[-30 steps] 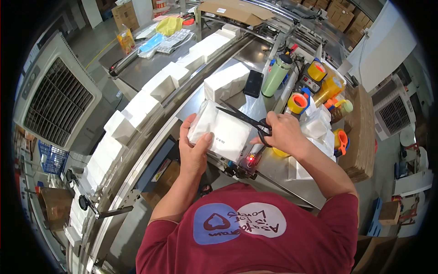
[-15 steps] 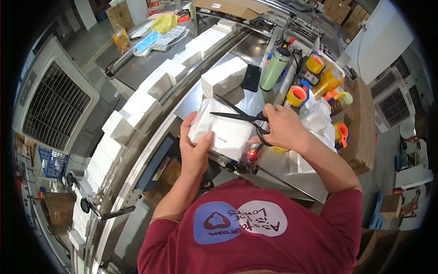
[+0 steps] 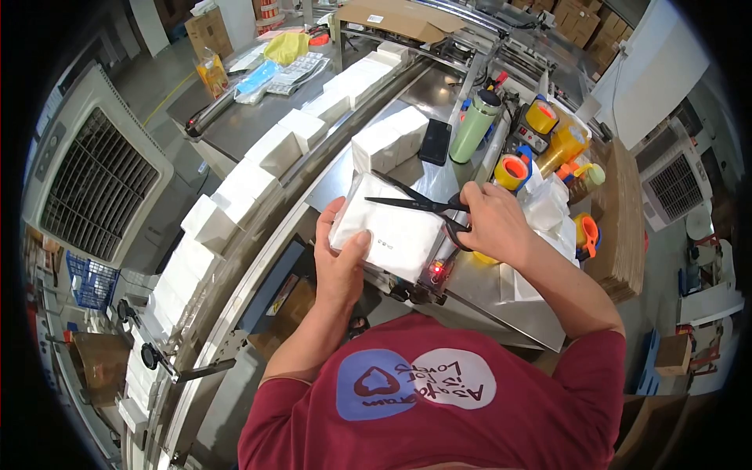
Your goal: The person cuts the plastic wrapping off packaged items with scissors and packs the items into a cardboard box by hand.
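- Forming a long row on the left, white packs are standing close together; beyond them a large air cooler is facing inward.
- Just past the hands, a short stack of white blocks is sitting on the metal worktop, with a black smartphone and a green flask standing close on its right.
- Farther right, orange-and-yellow tape rolls are crowding the space before a stack of cardboard sheets.
- A red light is glowing beside the held pack's lower right corner.
- The white film-wrapped pack is tilting above the worktop's near edge, looking flat-faced and boxy, with loose, shiny wrap at its far left corner.
- The left hand is gripping its left side, thumb pressing on the face.
- The right hand is closing around the handles of black scissors, whose blades are spreading across the pack's far part.
- Small dark printing is staying unreadable; the pack is hiding most left fingertips, and whether a blade is piercing the wrap is impossible to tell.
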`<state>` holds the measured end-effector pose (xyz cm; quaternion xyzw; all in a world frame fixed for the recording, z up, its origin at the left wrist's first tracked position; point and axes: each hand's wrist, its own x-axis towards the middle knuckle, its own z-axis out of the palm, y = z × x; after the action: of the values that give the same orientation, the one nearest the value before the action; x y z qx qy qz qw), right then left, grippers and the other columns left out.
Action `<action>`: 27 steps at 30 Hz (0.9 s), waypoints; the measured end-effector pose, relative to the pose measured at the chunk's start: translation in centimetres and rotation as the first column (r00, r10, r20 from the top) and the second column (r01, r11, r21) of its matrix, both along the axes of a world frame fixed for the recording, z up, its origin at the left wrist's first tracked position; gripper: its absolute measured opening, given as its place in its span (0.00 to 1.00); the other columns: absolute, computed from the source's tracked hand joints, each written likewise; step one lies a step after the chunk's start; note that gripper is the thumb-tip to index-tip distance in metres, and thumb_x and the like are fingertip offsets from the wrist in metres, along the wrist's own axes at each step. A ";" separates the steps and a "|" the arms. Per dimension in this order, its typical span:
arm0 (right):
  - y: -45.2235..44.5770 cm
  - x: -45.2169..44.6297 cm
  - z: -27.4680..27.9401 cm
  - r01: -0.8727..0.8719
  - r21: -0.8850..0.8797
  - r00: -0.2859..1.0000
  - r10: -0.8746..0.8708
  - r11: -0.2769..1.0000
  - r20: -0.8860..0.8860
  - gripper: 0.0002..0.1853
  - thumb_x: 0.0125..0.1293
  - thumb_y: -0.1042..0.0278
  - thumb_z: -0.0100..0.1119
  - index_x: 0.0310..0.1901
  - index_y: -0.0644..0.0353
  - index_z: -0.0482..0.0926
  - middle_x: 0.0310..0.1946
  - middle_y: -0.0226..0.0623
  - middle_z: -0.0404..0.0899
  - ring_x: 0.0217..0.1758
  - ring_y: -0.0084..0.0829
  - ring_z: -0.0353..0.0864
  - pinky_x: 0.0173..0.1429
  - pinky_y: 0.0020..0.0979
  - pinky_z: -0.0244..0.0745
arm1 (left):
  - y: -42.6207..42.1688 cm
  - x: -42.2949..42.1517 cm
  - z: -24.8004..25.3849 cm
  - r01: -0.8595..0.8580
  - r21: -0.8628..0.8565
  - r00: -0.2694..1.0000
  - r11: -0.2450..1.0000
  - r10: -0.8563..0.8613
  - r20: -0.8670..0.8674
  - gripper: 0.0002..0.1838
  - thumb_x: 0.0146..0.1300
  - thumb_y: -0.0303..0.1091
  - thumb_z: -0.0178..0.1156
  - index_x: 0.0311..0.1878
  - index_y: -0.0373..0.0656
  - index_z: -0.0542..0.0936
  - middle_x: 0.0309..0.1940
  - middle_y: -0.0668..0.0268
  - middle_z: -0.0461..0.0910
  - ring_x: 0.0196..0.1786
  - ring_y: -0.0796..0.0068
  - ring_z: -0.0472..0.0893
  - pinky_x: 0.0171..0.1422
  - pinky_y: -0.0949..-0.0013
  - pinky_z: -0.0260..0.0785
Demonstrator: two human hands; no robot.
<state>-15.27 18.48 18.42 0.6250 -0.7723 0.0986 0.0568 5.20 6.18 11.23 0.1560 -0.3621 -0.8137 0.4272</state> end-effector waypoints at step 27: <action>-1.0 0.1 0.5 -0.014 0.043 0.993 0.019 0.999 -0.117 0.22 0.44 0.57 0.69 0.33 0.63 0.69 0.21 0.45 0.77 0.32 0.44 0.79 0.39 0.40 0.74 | -0.2 0.3 -0.2 0.001 -0.025 1.000 1.000 -0.001 -0.009 0.39 0.50 0.32 0.67 0.64 0.35 0.58 0.55 0.56 0.70 0.58 0.66 0.72 0.64 0.64 0.63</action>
<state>-15.14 17.51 18.92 0.6370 -0.7645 0.0458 0.0879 5.47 5.95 11.00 0.1467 -0.3701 -0.8102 0.4302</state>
